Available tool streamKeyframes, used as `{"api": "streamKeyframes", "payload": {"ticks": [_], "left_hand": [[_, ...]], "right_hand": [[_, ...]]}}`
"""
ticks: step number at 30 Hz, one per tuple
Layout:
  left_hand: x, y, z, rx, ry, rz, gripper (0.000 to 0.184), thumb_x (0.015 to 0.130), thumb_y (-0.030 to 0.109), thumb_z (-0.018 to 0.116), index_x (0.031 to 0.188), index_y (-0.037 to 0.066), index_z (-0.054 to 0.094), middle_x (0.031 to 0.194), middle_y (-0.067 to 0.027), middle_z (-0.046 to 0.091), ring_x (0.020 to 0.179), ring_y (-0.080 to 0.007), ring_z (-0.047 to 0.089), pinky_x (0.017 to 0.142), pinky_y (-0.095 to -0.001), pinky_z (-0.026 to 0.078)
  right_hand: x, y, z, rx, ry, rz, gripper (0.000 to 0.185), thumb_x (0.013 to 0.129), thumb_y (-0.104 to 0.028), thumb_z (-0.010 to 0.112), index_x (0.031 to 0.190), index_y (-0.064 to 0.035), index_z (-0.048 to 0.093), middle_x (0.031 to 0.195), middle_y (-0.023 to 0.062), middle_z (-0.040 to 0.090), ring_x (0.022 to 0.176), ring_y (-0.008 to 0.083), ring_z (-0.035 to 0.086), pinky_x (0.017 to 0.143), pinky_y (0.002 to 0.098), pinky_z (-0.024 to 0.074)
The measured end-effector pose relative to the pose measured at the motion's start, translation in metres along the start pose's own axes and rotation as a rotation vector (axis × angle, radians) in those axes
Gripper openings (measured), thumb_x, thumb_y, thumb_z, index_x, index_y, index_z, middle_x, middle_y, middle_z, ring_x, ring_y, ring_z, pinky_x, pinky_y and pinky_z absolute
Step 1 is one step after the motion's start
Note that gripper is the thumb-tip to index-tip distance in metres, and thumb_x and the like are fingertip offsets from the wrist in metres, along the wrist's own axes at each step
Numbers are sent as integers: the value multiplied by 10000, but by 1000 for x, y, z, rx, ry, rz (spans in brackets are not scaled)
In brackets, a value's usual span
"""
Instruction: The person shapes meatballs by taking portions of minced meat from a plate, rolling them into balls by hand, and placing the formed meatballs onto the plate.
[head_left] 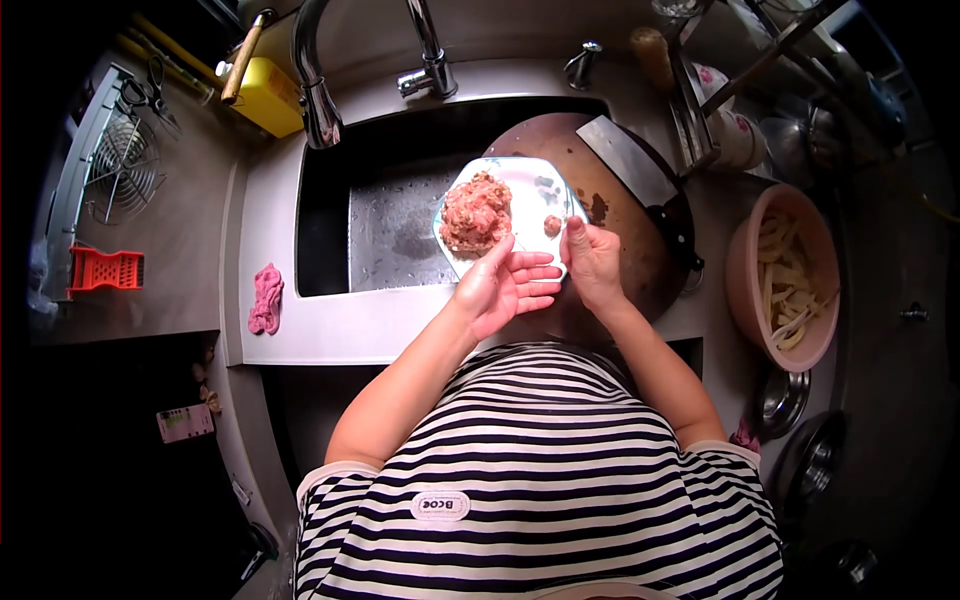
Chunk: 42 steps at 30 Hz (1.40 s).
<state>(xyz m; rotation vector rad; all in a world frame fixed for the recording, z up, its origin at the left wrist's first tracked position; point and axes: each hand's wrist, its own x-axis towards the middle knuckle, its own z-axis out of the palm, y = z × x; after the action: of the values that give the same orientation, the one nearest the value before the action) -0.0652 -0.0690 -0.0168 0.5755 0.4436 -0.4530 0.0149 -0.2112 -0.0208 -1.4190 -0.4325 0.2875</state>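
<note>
A white plate [530,180] with a blue-green edge spans the sink and the round board. A large mound of minced meat [475,215] covers its left side, and a small meatball [552,226] lies to the right. My left hand [508,288] is palm up at the plate's near edge, fingers stretched out and nothing in them. At the plate's right edge, my right hand [595,262] has its thumb on the rim and its fingers curled beneath, gripping the plate. What supports the plate underneath is hidden.
Behind the plate are the sink [390,240] and faucet [320,110]. A cleaver [630,165] lies on the round cutting board [535,135]. On the right stands a pink basin [745,270] of pale strips; a pink cloth [266,300] and yellow jug [270,97] are left.
</note>
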Motion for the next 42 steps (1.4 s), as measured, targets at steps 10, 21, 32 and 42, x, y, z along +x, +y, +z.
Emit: {"api": "streamKeyframes", "payload": {"ticks": [10,21,32,42], "left_hand": [[0,10,0,-194,151,85,414,904,459,495,644,138,470,550,8,457,389,-66,374,327,-172,276],[-8,13,37,175,-108,445,782,877,686,167,1072,23,533,966,-94,564,923,-173,509,822,-300,387],[-6,15,9,138,195,560,536,960,470,324,1059,0,562,1010,-130,598,965,-231,577,875,-365,447],[11,-16,-18,-470,-297,183,570,962,482,264,1117,-14,498,1089,-159,570,1040,-276,554,959,-444,424]], "right_hand": [[-6,-43,0,-70,-313,-130,540,978,-416,338,1014,39,627,891,122,664,837,192,630,773,299,492],[-6,-20,4,428,7,429,504,975,-441,315,1157,-11,505,1023,80,608,897,161,609,803,308,501],[-3,-21,10,619,-38,600,403,974,-367,397,671,-101,416,571,-2,414,397,53,295,336,182,218],[-14,-32,25,160,-367,106,339,979,-263,408,1086,1,593,957,64,627,830,162,607,779,250,462]]}}
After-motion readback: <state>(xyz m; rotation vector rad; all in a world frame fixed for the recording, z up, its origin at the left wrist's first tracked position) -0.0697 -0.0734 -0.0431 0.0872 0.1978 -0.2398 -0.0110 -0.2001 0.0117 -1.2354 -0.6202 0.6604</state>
